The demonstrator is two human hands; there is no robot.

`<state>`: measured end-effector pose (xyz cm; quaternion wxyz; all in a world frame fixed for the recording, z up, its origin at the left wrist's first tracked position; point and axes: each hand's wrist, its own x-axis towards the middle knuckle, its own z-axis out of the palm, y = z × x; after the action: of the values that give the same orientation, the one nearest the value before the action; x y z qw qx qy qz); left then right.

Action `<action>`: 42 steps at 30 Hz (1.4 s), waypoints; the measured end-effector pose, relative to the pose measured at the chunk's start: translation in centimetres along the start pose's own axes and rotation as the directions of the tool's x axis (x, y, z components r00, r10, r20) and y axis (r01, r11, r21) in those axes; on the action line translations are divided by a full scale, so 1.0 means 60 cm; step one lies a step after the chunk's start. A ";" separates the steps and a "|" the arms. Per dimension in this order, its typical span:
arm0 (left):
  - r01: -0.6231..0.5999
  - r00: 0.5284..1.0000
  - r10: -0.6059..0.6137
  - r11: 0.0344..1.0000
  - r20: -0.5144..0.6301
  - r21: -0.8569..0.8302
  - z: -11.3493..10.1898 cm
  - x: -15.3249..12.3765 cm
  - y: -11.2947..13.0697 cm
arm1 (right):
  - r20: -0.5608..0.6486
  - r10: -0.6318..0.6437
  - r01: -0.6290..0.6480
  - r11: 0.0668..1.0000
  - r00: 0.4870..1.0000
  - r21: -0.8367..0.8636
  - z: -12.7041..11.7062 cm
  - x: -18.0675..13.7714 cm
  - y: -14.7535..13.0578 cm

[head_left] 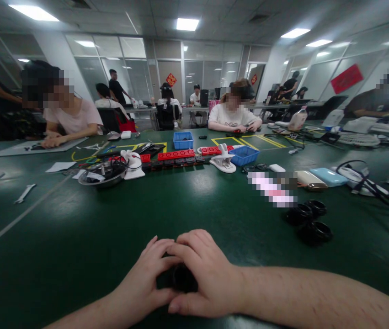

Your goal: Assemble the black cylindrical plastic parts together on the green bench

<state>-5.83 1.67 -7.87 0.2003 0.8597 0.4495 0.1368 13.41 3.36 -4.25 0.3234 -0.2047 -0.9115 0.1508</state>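
A black round hollow part (183, 278) sits low in the middle of the view, just above or on the green table top; I cannot tell which. My right hand (204, 274) curls over its right side, fingers and thumb wrapped round it. From the left, my left hand (153, 274) closes about the same part, its thumb near the part's lower edge and its fingertips meeting the right hand's fingers. Much of the part is hidden by the hands. Off to the right lie three similar black hollow parts (314, 232).
Across the green table (119, 219) stand a metal bowl (103, 176) of black items, red power strips (175, 155), white clip bases (223, 159) and blue bins (183, 140). A wrench (25, 194) lies left. Right are power banks (327, 177) and cables. Co-workers sit opposite.
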 end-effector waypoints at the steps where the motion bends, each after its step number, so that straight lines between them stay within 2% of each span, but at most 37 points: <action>1: 0.002 1.000 -0.002 1.000 0.005 0.002 0.000 0.000 -0.001 | 0.028 0.027 -0.026 0.999 0.999 -0.047 0.003 0.001 0.000; 3: 0.002 1.000 -0.002 1.000 0.009 0.005 0.001 0.001 -0.001 | 0.113 0.060 -0.040 0.986 0.992 -0.165 0.008 0.003 0.001; 6: 0.001 1.000 -0.001 1.000 0.013 -0.002 0.001 0.001 0.000 | 0.213 0.056 0.009 0.957 0.975 -0.290 0.010 0.004 -0.001; 11: 0.028 1.000 -0.028 1.000 0.012 -0.013 0.002 0.001 0.002 | 0.239 0.030 0.044 0.953 0.970 -0.299 0.009 0.002 -0.006; 18: 0.036 0.999 -0.036 0.999 0.003 -0.032 0.002 0.001 0.001 | 0.332 -0.086 0.150 0.974 0.940 -0.172 -0.009 0.004 0.005; 24: 0.041 0.999 -0.039 0.998 0.025 -0.045 -0.009 0.000 0.008 | 0.377 -0.153 0.155 0.988 0.914 0.027 -0.011 0.007 0.013; 27: 0.029 1.000 -0.028 0.998 0.001 -0.048 -0.011 0.000 0.013 | 0.359 -0.195 0.177 0.981 0.913 0.083 -0.004 0.006 0.016; 32: 0.039 0.999 -0.040 0.998 -0.021 -0.048 -0.012 0.000 0.021 | 0.263 -0.215 0.199 0.976 0.941 0.086 0.001 0.004 0.016; 36: 0.039 0.998 -0.041 0.998 -0.037 -0.055 -0.013 0.000 0.024 | 0.306 -0.230 0.216 0.973 0.924 0.081 -0.010 0.008 0.010; 42: -0.007 0.999 0.006 0.999 -0.044 -0.036 -0.015 -0.003 0.026 | 0.370 -0.255 0.163 0.951 0.893 0.262 -0.015 0.014 0.005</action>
<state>-5.20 0.90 -6.33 0.2056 0.8542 0.4484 0.1645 13.45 4.15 -3.25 0.1658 -0.0319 -0.9520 0.2553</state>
